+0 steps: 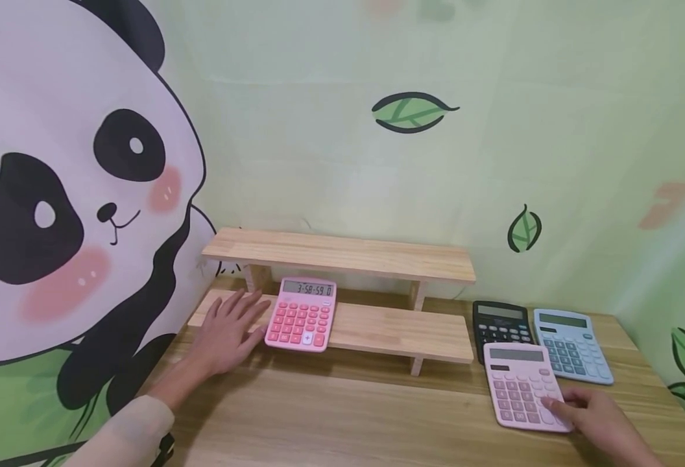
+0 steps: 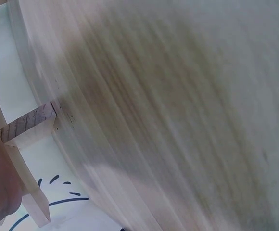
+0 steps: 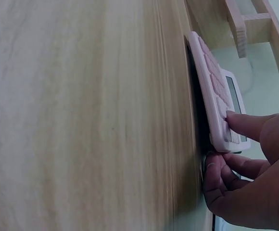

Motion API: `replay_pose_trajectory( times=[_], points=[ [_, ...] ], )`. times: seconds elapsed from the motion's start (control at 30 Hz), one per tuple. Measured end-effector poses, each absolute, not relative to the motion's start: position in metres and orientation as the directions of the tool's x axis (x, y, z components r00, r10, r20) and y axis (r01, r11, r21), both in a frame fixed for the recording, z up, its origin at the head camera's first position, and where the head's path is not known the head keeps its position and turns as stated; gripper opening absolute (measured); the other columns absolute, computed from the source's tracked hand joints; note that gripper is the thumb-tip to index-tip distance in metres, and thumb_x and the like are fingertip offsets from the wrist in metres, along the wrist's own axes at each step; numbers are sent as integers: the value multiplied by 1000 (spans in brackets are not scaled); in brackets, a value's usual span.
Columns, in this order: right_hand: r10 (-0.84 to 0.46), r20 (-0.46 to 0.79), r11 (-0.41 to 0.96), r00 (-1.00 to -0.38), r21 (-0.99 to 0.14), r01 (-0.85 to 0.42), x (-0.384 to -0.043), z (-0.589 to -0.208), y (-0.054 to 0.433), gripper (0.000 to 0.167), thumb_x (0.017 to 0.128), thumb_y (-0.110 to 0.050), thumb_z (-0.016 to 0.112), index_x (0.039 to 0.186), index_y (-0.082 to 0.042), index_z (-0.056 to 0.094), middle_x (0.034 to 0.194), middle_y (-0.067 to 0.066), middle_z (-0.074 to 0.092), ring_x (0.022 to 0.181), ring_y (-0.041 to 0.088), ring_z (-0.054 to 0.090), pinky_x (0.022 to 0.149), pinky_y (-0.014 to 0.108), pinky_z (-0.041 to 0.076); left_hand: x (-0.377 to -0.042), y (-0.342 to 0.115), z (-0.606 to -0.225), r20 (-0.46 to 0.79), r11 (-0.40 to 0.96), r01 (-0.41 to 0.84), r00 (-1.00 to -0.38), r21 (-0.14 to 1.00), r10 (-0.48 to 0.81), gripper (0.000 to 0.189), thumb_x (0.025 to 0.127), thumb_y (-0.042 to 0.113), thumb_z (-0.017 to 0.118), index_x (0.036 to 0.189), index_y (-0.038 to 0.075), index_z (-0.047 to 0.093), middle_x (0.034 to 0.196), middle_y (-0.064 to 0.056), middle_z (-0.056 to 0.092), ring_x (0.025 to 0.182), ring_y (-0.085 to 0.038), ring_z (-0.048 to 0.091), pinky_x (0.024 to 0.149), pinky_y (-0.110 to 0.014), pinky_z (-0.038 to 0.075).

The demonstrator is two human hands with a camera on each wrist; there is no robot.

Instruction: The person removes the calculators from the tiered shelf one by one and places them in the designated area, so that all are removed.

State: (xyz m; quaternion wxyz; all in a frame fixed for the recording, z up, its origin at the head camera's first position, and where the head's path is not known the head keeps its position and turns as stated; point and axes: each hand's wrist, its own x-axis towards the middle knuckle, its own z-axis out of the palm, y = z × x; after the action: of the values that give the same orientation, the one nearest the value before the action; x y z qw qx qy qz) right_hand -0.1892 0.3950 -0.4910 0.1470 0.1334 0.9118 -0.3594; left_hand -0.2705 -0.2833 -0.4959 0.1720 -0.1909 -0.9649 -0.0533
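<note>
A bright pink calculator [image 1: 300, 318] leans at the left part of the lower shelf, its display showing digits. Just left of it, my left hand [image 1: 228, 331] has its fingers spread over the lower shelf board, the thumb close to the calculator's edge. At the right, my right hand [image 1: 596, 415] pinches a pale pink calculator [image 1: 520, 389] by its lower right side. The right wrist view shows the thumb on top of this calculator [image 3: 217, 96] and the other fingers at its edge, low over the table.
A two-step wooden shelf [image 1: 342, 253] stands on the wooden table [image 1: 319, 415] against a panda-printed backdrop [image 1: 296, 143]. Behind the pale pink calculator lie a black calculator [image 1: 497, 314] and a light blue calculator [image 1: 573, 344], both partly covered by it.
</note>
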Motion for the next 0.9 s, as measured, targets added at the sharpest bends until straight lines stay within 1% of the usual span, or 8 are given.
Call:
replay_pose_trajectory(
  times=[0.17, 0.3, 0.43, 0.63, 0.73, 0.8, 0.87, 0.9],
  points=[
    [138, -334, 733, -932, -599, 323, -190, -492, 395, 66, 95, -49, 79, 119, 12, 68, 100, 16, 68, 91, 28, 58, 77, 38, 53, -269, -283, -494, 347, 923, 383, -871, 36, 348, 63, 107, 54, 47, 162, 21, 47, 169, -9, 38, 158, -41, 24, 125, -70, 16],
    [170, -334, 738, -927, -580, 345, -191, -497, 398, 59, 94, -45, 80, 115, 9, 69, 98, 15, 67, 89, 27, 58, 75, 37, 53, -270, -284, -495, 345, 923, 382, -872, 36, 347, 64, 107, 55, 46, 162, 21, 47, 170, -9, 38, 159, -41, 23, 125, -70, 16],
    [186, -332, 747, -925, -564, 353, -189, -498, 399, 62, 94, -46, 80, 115, 11, 68, 96, 15, 67, 88, 27, 58, 75, 36, 52, -270, -283, -495, 340, 923, 383, -874, 41, 347, 64, 107, 55, 46, 162, 22, 46, 170, -8, 37, 159, -40, 22, 125, -70, 15],
    [162, -316, 773, -935, -547, 319, -184, -489, 395, 71, 96, -44, 79, 124, 18, 59, 101, 21, 68, 90, 29, 59, 78, 39, 55, -269, -281, -496, 337, 922, 384, -876, 51, 346, 64, 108, 55, 45, 162, 22, 46, 171, -8, 36, 159, -40, 22, 125, -70, 14],
    [158, -259, 801, -953, -531, 277, -183, -478, 386, 74, 97, -43, 78, 128, 19, 53, 108, 29, 65, 94, 35, 60, 84, 48, 58, -269, -281, -496, 329, 923, 382, -879, 51, 346, 64, 108, 56, 43, 163, 22, 45, 171, -8, 35, 159, -40, 21, 125, -70, 13],
    [144, -192, 817, -971, -531, 226, -183, -469, 375, 73, 99, -42, 75, 131, 18, 51, 114, 33, 63, 100, 40, 61, 90, 55, 57, -269, -281, -496, 332, 923, 381, -878, 51, 344, 64, 108, 56, 44, 162, 21, 46, 171, -8, 35, 159, -40, 21, 125, -70, 14],
    [109, -99, 832, -989, -535, 145, -184, -459, 360, 68, 101, -40, 73, 131, 17, 53, 116, 32, 64, 105, 42, 62, 93, 59, 56, -269, -282, -496, 339, 922, 383, -876, 52, 345, 64, 108, 55, 45, 162, 21, 47, 171, -9, 36, 159, -41, 22, 125, -70, 14],
    [82, -50, 836, -995, -540, 96, -185, -455, 351, 64, 101, -39, 72, 131, 15, 55, 116, 30, 65, 106, 42, 63, 92, 58, 56, -269, -283, -496, 342, 922, 383, -875, 51, 344, 64, 108, 55, 45, 162, 21, 47, 171, -9, 36, 159, -41, 23, 125, -70, 14]
  ],
)
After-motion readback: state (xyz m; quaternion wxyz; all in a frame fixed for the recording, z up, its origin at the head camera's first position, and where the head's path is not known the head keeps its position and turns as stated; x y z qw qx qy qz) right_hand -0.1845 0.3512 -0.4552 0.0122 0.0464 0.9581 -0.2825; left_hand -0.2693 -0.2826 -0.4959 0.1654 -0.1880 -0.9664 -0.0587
